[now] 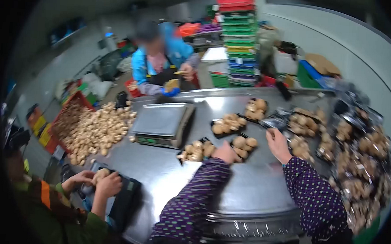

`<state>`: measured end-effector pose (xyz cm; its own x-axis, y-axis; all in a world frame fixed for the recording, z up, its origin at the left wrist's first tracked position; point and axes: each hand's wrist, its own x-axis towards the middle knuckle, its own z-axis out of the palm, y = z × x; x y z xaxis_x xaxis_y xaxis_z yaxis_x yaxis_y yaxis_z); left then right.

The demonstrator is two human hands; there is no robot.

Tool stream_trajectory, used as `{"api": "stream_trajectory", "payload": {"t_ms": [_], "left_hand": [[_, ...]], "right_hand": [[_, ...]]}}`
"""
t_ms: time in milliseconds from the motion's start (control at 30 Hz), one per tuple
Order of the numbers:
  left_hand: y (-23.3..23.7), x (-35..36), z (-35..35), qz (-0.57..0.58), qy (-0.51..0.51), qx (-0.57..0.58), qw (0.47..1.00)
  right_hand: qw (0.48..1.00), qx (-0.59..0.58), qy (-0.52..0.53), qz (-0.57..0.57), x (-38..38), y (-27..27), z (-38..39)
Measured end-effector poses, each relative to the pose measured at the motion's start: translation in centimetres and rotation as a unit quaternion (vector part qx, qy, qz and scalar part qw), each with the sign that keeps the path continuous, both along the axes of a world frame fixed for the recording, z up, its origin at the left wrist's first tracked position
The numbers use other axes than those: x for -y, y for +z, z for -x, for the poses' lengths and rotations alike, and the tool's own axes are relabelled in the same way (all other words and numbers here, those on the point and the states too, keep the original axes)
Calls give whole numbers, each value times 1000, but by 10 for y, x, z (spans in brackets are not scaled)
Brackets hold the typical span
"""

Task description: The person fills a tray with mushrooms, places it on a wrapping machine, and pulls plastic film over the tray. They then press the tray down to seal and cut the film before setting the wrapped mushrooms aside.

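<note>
My left hand [226, 153] reaches in between two black trays of mushrooms; its fingers are blurred, at the near left edge of the right-hand tray [244, 145]. The other tray [197, 151] lies just left of my wrist. My right hand [278, 145] has its fingertips pinched together at the near edge of a clear plastic bag [279, 119]. Beyond my hands stand two more filled trays, one in the middle [228, 124] and one farther back [256, 109]. Mushrooms in clear wrap [304, 123] lie right of the bag.
A weighing scale [160, 120] stands left of the trays, beside a heap of loose mushrooms [104, 128] spilling from a red crate [68, 111]. Bagged mushrooms [361, 170] pile up at right. One person [163, 63] works across the steel table [166, 178]; another's hands [99, 183] hold mushrooms at lower left.
</note>
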<state>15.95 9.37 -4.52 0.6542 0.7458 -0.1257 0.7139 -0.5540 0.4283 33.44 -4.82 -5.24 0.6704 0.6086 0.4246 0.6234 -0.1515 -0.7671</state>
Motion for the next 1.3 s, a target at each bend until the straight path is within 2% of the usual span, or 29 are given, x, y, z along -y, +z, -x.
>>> {"api": "stream_trajectory", "payload": {"t_ms": [33, 67, 100, 167, 200, 233, 267, 300, 333, 433, 500, 567, 633, 700, 800, 833, 933, 1000, 1033, 1100, 1167, 1200, 1233, 1300], "left_hand": [[-51, -30, -19, 2, -80, -60, 995], [-19, -16, -16, 25, -79, -81, 993], [11, 4, -11, 56, -84, -105, 989], [-45, -33, -24, 2, -269, -247, 931], [-69, -43, -27, 48, -195, -230, 952], [-55, -34, -26, -1, -186, -228, 956], [-44, -24, -27, -41, -177, -227, 957], [-35, -18, -25, 0, -81, -176, 981], [-26, -20, -19, -67, -248, -238, 937], [-90, -60, -43, -104, -301, -129, 939], [-77, -63, -50, -16, -274, -148, 950], [-75, -58, -46, 89, -244, -171, 951], [-78, -52, -48, 160, -218, -185, 945], [-83, -54, -52, 153, -184, -151, 959], [-96, -56, -57, 105, -117, -105, 982], [-98, -57, -58, 100, -104, -101, 984], [-93, -56, -56, 152, -164, -127, 966], [-97, -58, -52, 197, -167, -116, 959], [-97, -62, -60, 241, -50, -55, 968], [-101, -67, -64, 293, 66, 0, 954], [-89, -63, -58, 379, 85, 19, 921], [-92, -62, -63, 335, 81, 12, 939], [-95, -66, -63, 301, 72, 11, 951], [-106, -68, -62, 274, 75, 19, 959]], "right_hand": [[995, 54, -8, 81, -19, -19, -5], [981, 107, -22, 161, -35, -36, -9], [982, 96, -5, 160, -50, -48, -12], [973, 79, -11, 217, -80, -58, -23], [971, 128, -6, 200, -93, -64, -31], [966, 173, 1, 191, -99, -74, -35], [970, 119, 52, 205, -109, -83, -42], [967, 59, 102, 226, -115, -92, -48], [965, 23, 132, 226, -119, -94, -49], [958, -13, 173, 229, -123, -91, -46], [956, -38, 187, 225, -122, -96, -57], [960, 13, 153, 233, -124, -117, -72], [965, -3, 149, 215, -113, -102, -67], [947, -26, 183, 264, -111, -94, -75], [955, -8, 111, 277, -111, -98, -87], [965, 26, 106, 238, -108, -100, -91], [948, -3, 110, 298, -108, -117, -106], [957, -17, 137, 255, -103, -118, -99], [957, 6, 126, 263, -109, -112, -101], [953, 16, 116, 281, -111, -109, -102], [956, -16, 123, 268, -106, -111, -100], [950, -53, 119, 283, -103, -104, -100], [965, 4, 114, 236, -103, -110, -99], [964, -2, 129, 232, -107, -124, -112]]}}
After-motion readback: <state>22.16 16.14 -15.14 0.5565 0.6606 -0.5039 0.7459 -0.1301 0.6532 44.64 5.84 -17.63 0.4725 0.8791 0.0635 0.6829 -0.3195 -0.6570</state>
